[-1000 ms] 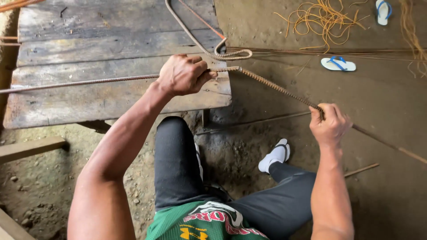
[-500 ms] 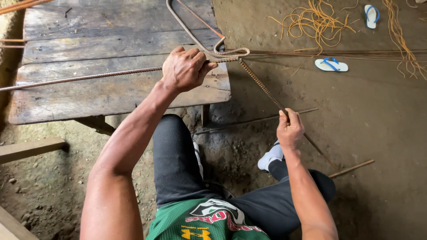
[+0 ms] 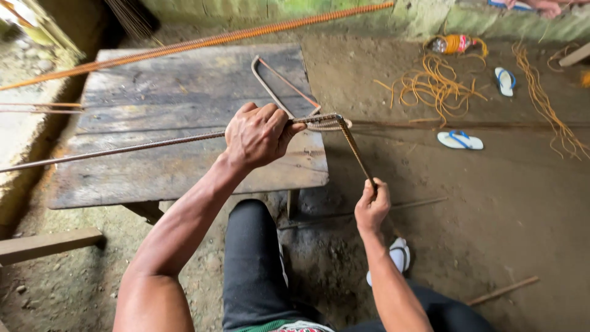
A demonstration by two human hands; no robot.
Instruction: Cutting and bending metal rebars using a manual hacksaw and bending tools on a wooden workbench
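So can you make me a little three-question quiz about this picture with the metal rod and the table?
1. True or false: the left hand holds the metal rod down on the wooden table.
2. What is the right hand gripping? A) a sandal B) the bent end of the rod C) the hacksaw
3. Fill in: the hacksaw lies on the ____.

Key: 1 true; 2 B; 3 table.
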